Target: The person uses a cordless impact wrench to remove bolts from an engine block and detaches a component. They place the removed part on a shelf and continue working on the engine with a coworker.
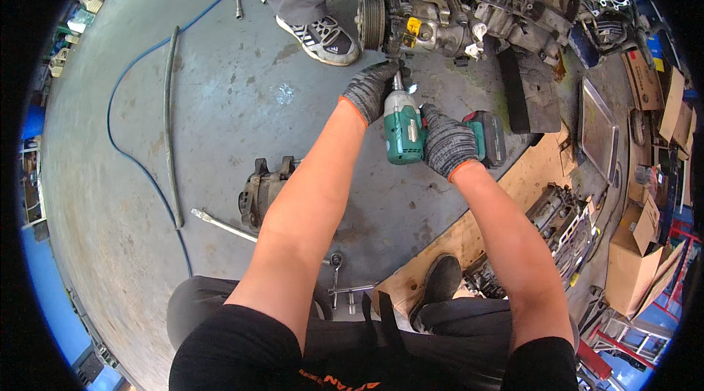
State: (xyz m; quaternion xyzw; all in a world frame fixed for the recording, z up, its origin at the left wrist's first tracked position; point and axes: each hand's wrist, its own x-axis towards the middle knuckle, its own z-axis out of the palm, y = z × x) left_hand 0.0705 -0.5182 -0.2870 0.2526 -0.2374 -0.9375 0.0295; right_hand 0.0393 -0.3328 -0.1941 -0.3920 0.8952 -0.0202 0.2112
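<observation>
My right hand (449,140), in a grey knit glove with an orange cuff, is wrapped round the handle of a green cordless impact wrench (404,131). Its battery (493,139) sticks out to the right of that hand. The wrench's slim metal socket (397,82) points away from me at the lower side of a greasy engine (433,21) with a ribbed pulley (372,21). Beside the socket's tip is my gloved left hand (370,88), fingers bent closed. What they pinch is hidden by the glove and the socket.
An alternator (262,189) lies near my left forearm. A pry bar (220,224), ratchet (336,263), blue hose (117,90) and grey pipe (169,127) are on the floor. Another person's shoe (323,39) stands left of the engine. Cardboard boxes (636,255) stand at right.
</observation>
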